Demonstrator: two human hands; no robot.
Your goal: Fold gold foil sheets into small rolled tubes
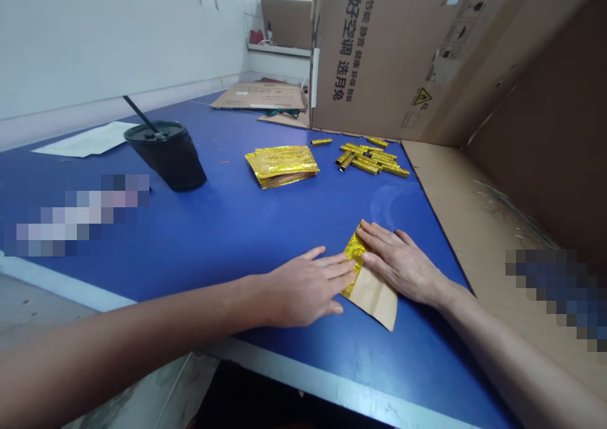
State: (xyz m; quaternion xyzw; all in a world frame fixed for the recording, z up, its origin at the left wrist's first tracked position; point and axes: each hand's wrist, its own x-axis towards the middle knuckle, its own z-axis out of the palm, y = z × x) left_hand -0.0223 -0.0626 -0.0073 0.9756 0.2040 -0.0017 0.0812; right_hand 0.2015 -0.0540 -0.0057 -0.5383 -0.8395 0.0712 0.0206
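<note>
A sheet of brown paper with a shiny gold foil band (377,293) lies near the front of the blue table. My left hand (308,287) rests flat with its fingers spread, the fingertips on the lower part of the gold band. From the other side, my right hand (403,261) lies on the sheet with fingers stretched out, touching the gold band's upper end and covering part of the paper. Farther back is a stack of similar gold-and-brown sheets (284,165). Right of it sits a loose pile of narrow gold rolled tubes (372,156), with a single gold tube (321,142) apart from them.
A black cup with a straw (173,157) stands at left, beside a white paper (88,139). A large cardboard box (393,56) rises at the back right, and flat cardboard (260,96) lies at the back. The blue table (213,239) has a pale front edge.
</note>
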